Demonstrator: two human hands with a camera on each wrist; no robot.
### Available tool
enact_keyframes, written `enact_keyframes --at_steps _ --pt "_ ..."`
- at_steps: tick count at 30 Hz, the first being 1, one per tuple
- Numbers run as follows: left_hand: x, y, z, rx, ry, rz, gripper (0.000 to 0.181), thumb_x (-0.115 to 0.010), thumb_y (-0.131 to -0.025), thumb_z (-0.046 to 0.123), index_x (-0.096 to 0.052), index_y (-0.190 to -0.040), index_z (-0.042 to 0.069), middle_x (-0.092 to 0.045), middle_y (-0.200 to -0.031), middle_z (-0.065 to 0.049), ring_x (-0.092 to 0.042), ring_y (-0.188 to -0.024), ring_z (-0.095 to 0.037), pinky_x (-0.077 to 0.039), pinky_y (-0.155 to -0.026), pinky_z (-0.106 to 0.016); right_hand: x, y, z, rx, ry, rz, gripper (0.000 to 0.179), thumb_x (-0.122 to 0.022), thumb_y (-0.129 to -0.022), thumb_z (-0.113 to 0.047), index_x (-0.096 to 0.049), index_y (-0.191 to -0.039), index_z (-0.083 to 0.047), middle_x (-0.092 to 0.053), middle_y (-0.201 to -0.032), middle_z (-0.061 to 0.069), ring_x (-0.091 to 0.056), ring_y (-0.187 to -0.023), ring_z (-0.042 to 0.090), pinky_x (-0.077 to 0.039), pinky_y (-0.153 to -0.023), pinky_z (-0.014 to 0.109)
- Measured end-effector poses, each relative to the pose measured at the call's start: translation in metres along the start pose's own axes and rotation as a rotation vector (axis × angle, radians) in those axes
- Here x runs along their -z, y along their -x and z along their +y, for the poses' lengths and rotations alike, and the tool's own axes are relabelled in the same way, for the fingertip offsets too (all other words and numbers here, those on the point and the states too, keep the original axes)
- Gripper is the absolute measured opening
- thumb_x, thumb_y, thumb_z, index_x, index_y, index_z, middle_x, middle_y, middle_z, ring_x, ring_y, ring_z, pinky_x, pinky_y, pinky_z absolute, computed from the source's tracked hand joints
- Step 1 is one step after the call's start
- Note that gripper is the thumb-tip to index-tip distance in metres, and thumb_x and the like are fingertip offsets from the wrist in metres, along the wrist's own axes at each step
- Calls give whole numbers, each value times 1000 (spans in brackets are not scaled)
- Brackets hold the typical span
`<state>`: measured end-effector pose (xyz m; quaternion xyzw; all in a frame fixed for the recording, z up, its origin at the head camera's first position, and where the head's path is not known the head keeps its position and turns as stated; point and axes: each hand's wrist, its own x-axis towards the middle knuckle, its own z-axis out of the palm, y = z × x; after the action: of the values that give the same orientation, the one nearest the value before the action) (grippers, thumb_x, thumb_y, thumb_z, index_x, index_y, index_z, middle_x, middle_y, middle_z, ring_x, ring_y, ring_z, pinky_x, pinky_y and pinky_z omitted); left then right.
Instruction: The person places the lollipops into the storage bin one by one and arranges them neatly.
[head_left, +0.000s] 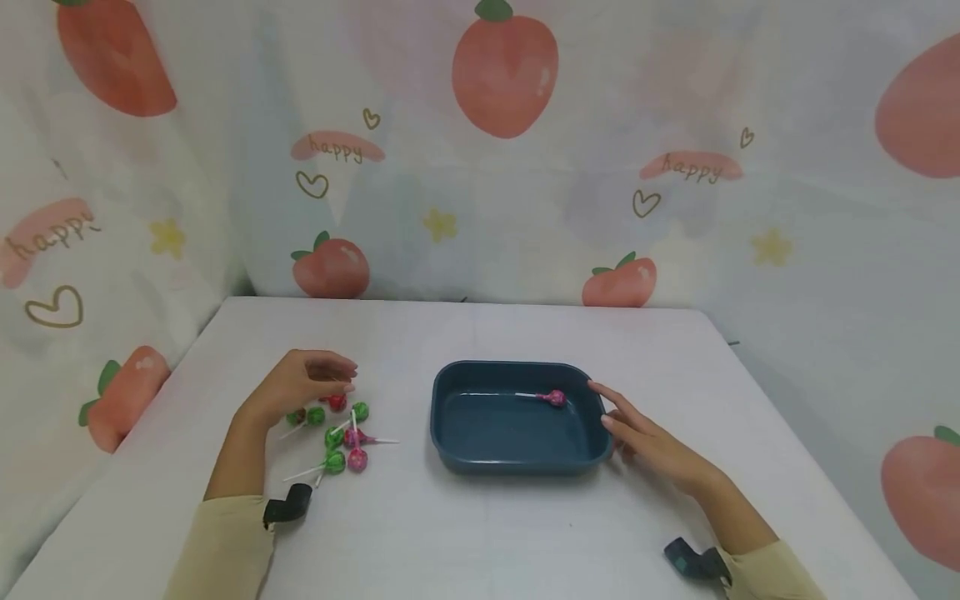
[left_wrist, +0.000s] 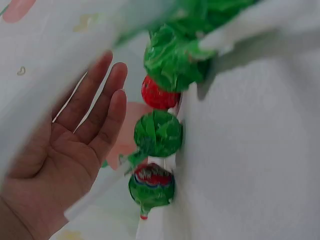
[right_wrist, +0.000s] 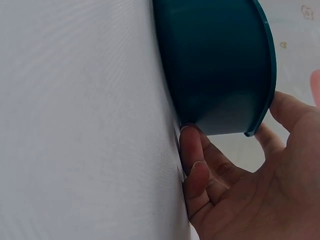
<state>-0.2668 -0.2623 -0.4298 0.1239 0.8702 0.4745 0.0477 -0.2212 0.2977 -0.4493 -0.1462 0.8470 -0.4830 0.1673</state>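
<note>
- Left hand (head_left: 300, 385): open, fingers loosely extended, at the upper edge of the loose lollipops (head_left: 334, 462), left of centre; the nearer hand to them.
- Tray (head_left: 495, 433): right of centre, long axis across the frame — well apart from that cluster; one pink lollipop (head_left: 556, 398) inside, upper right.
- Right hand (head_left: 660, 442): open, fingertips touching the tray's right end.

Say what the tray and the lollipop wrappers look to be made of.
Tray: probably molded plastic, semi-gloss; its smooth, one-color wall and soft highlights suggest that, though coated metal is possible. Lollipop wrappers: thin, slightly shiny film, likely plastic, judging by crinkles and gathered ends.
</note>
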Motion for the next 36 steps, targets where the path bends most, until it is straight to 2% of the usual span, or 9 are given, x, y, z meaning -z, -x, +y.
enact_keyframes --at_steps 8,13,17,24,31,36 --pt "13 9 -19 26 21 26 39 -82 -92 21 -72 -126 5 -73 -119 -12 -69 -108 -26 -54 -87 -24 -1 0 1 7 2 2 56 -42 -113 -37 -22 -164 -36 -51 -107 17 -57 -94 35 -48 -76 34" --pt "15 12 -30 54 20 8 40 -84 -90 25 -73 -125 6 -73 -118 -10 -67 -110 -26 -53 -86 -24 -2 1 0 3 0 -1 56 -43 -113 -37 -21 -165 -34 -51 -103 17 -57 -92 34 -48 -75 35" --pt "14 12 -36 56 43 5 38 -84 -89 20 -74 -123 5 -73 -116 -10 -67 -109 -27 -55 -85 -26 -2 1 0 5 1 -1 56 -43 -113 -37 -21 -165 -34 -52 -104 17 -57 -92 34 -48 -75 35" --pt "9 10 -36 47 -13 15 35 -85 -89 16 -76 -120 5 -73 -113 -9 -67 -104 -26 -55 -84 -26 -2 0 1 4 -4 1 56 -42 -113 -37 -21 -164 -36 -52 -107 17 -58 -94 35 -48 -75 35" --pt "7 10 -33 92 -71 36 25 -81 -92 17 -78 -115 9 -72 -111 -7 -63 -103 -28 -55 -81 -31 -1 1 1 10 0 2 55 -42 -113 -38 -21 -164 -36 -52 -107 17 -57 -94 35 -48 -75 35" --pt "6 8 -32 111 -59 -24 29 -83 -90 19 -78 -117 9 -72 -107 -6 -60 -95 -26 -53 -73 -33 -1 0 1 5 4 0 55 -42 -113 -38 -22 -164 -38 -52 -108 17 -57 -95 35 -47 -76 35"
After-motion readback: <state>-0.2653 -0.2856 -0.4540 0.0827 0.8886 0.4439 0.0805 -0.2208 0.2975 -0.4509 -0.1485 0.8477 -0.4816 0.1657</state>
